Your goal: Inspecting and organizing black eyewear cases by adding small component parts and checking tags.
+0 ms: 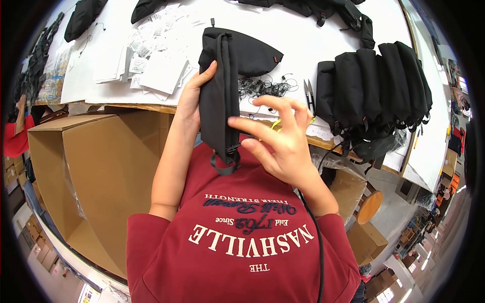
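The left hand (189, 103) grips a black pouch (222, 91) upright above the desk (303, 35) edge — the right hand (280, 144), fingers spread, touches its strap end. A finished-looking stack of pouches (376, 91) (right side) waits; this 1 seems mid-check.

A white table (303, 45) carries the goods. Near its front edge lie thread snips (308, 94). Left of them sits a tangle of black cord (262, 87), farther left scattered white paper tags (151, 55); right, stacked black bags (376, 86). Behind, probably more bags (313, 7).
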Demonstrator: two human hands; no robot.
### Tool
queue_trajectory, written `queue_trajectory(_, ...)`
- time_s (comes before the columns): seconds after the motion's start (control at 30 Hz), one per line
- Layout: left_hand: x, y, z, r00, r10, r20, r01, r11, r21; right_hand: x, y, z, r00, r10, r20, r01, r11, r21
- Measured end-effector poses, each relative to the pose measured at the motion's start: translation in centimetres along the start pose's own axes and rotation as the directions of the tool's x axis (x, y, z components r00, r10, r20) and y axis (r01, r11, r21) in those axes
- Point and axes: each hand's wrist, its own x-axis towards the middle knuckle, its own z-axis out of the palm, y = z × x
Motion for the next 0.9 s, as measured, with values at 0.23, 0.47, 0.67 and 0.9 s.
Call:
queue_trajectory(0.23, 0.0, -0.2, -0.5, 0.995, -0.052, 0.085, 0.051, 0.999, 0.018, 0.0, 0.4, 0.3, 0.999, 0.035, 0.018, -0.036, 0.999, 0.024)
queue_trajectory(0.47, 0.1, -0.6, -1.0, 0.997, -0.055, 0.057, 0.052, 0.997, 0.048, 0.0, 1.6, -0.3, 0.999, 0.024, 0.021, -0.024, 1.0, -0.013)
queue_trajectory(0.67, -0.1, -0.9, -0.1, 0.996, 0.02, 0.083, -0.031, 0.99, 0.134, 0.2, 2.0, -1.6, 0.963, 0.183, -0.199, -0.187, 0.982, 0.0)
queue_trajectory(0.9, -1.2, -2.0, 1.4, 0.989, 0.0, -0.146, -0.009, 0.998, -0.062, -0.1, 0.9, -1.5, 0.987, 0.04, 0.153, -0.026, 0.995, -0.094)
